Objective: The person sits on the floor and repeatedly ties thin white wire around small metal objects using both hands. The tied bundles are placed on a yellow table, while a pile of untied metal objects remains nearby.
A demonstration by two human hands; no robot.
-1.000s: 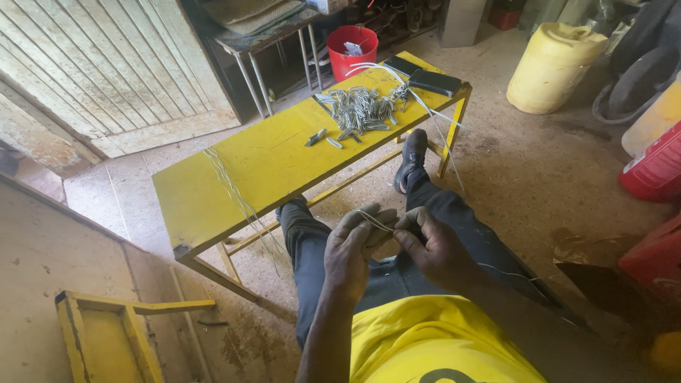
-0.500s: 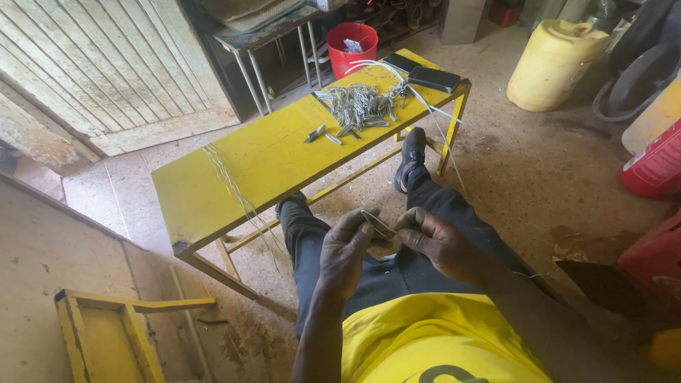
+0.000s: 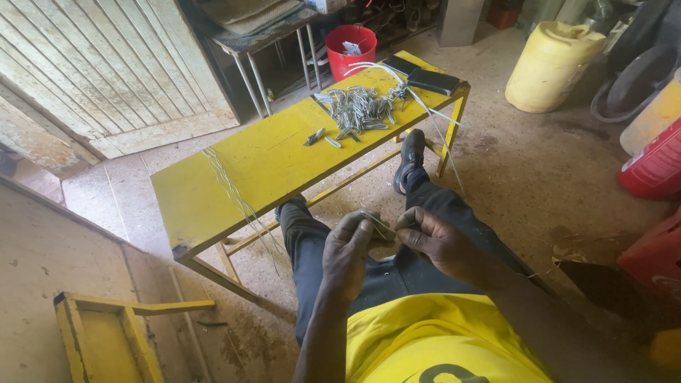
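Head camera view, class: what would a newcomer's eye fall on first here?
The long yellow bench crossing the middle, with a heap of small metal pieces near its far end. Closer in, the left hand and right hand pinch a thin metal piece between them above the lap. A red bucket stands behind the bench.

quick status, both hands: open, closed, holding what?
Left hand: closed, pinching a small metal piece.
Right hand: closed on the same piece's other end.
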